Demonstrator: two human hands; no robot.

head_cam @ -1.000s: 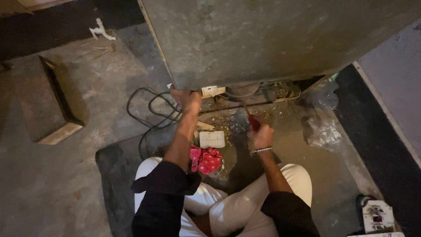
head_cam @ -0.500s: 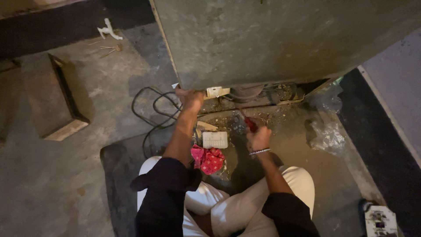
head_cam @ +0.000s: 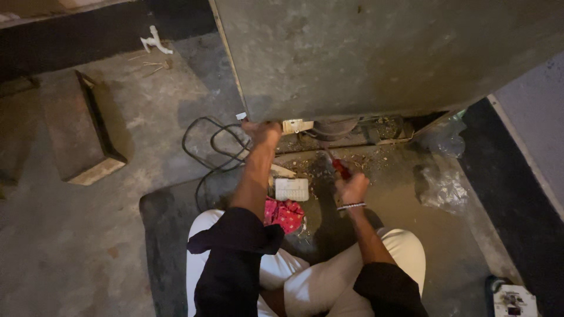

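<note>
Fingers of the left hand (head_cam: 262, 130) hook under the bottom edge of a big grey metal cabinet (head_cam: 376, 56), its grip closed on that edge just beside a small white fitting (head_cam: 296, 125). Right hand (head_cam: 351, 188) sits below the cabinet's base, its grip wrapped tight round a red-handled screwdriver (head_cam: 339, 167) whose tip points up toward the dusty underside. Black cable (head_cam: 214, 149) loops on the floor left of the cabinet's corner. Below the cabinet, between the 2 forearms, lie a white ribbed block (head_cam: 292, 189) and a crumpled red cloth (head_cam: 284, 213). Clear plastic wrap (head_cam: 442, 186) lies off the cabinet's lower right corner.
</note>
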